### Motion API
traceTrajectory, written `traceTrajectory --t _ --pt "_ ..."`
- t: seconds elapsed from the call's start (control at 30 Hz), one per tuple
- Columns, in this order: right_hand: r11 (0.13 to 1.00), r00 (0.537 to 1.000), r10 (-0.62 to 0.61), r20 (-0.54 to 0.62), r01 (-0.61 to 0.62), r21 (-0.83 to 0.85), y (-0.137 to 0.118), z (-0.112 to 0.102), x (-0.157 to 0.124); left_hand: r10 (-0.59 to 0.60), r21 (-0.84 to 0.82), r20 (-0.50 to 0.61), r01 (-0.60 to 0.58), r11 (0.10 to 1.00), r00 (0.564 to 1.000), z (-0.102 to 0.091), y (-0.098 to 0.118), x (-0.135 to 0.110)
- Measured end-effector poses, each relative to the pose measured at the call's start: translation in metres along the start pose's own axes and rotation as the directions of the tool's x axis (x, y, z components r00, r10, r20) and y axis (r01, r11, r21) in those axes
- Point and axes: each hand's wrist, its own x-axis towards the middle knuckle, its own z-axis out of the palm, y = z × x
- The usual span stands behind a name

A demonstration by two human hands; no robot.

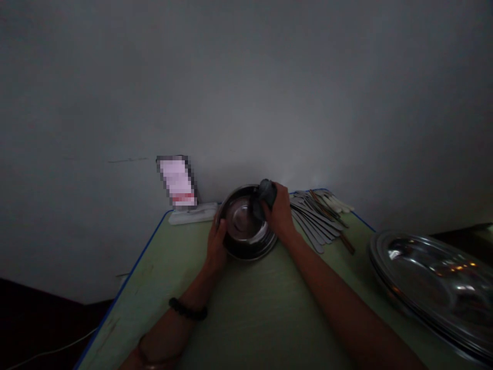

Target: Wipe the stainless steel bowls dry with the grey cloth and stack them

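A shiny metal bowl (242, 221) is held above the green table, tilted so that its inside faces me. My left hand (217, 241) grips the bowl's left side, thumb over the rim and fingers hidden behind it. A dark grey cloth (265, 195) is bunched in my right hand (279, 213), whose fingers are wrapped round it. The cloth lies against the upper right of the bowl's rim and inner wall. Whether the bowl's underside touches the table cannot be made out.
On the green table (246, 318) with blue edging, several pieces of metal cutlery (311, 221) fan out right of the bowl, beside white-handled pieces (341, 203). Large stacked metal trays (435, 288) stand at the right. A phone (177, 180) leans above a white object (192, 213) near the wall.
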Motion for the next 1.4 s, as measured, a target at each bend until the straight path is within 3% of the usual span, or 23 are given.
traceTrajectory --t 0.07,0.2,0.37,0.47,0.53,0.63,0.7,0.87,1.0,1.13,1.27,1.4 --pt "0.999 0.999 -0.02 0.047 0.019 0.031 -0.001 -0.004 0.003 -0.033 -0.023 0.038 0.034 0.999 0.999 -0.001 -0.001 0.0" --pt "0.994 0.981 -0.073 0.18 0.085 -0.062 -0.019 -0.022 0.016 -0.109 -0.05 0.124 0.116 0.992 0.986 -0.002 -0.002 0.0" --pt "0.978 0.948 -0.158 0.277 0.189 -0.091 -0.032 -0.036 0.028 -0.106 -0.05 0.177 0.117 0.992 0.978 -0.001 -0.002 -0.003" --pt "0.995 0.974 -0.069 0.218 0.082 -0.052 -0.024 -0.033 0.024 -0.051 -0.015 0.154 0.054 0.998 0.987 0.0 -0.001 -0.007" --pt "0.998 0.986 0.055 0.158 -0.059 0.017 -0.017 -0.027 0.017 -0.001 0.018 0.126 -0.001 1.0 0.992 0.0 0.001 -0.008" --pt "0.927 0.943 0.314 0.114 -0.33 0.178 -0.012 -0.012 0.001 0.11 0.078 0.052 -0.114 0.99 0.993 -0.003 0.004 -0.007" --pt "0.866 0.9 0.418 0.126 -0.437 0.245 -0.011 0.0 -0.011 0.185 0.117 -0.004 -0.183 0.976 0.983 -0.005 0.006 -0.004" --pt "0.81 0.881 0.41 0.236 -0.471 0.351 -0.008 0.017 -0.021 0.273 0.187 -0.025 -0.263 0.946 0.962 -0.003 0.008 -0.004" --pt "0.784 0.885 0.387 0.26 -0.464 0.412 -0.002 0.008 -0.012 0.236 0.185 0.063 -0.244 0.952 0.97 0.001 0.015 -0.005" --pt "0.819 0.906 0.403 0.128 -0.419 0.393 0.001 -0.013 0.003 -0.01 0.137 0.147 -0.011 0.99 0.989 -0.002 0.039 0.019" --pt "0.895 0.951 0.304 0.061 -0.307 0.324 -0.009 -0.034 0.019 -0.13 0.239 0.286 0.061 0.969 0.949 0.0 0.083 0.045" --pt "0.983 1.0 -0.001 0.016 -0.002 0.185 -0.03 -0.047 0.027 -0.229 0.556 0.468 -0.082 0.827 0.854 0.015 0.113 0.047"
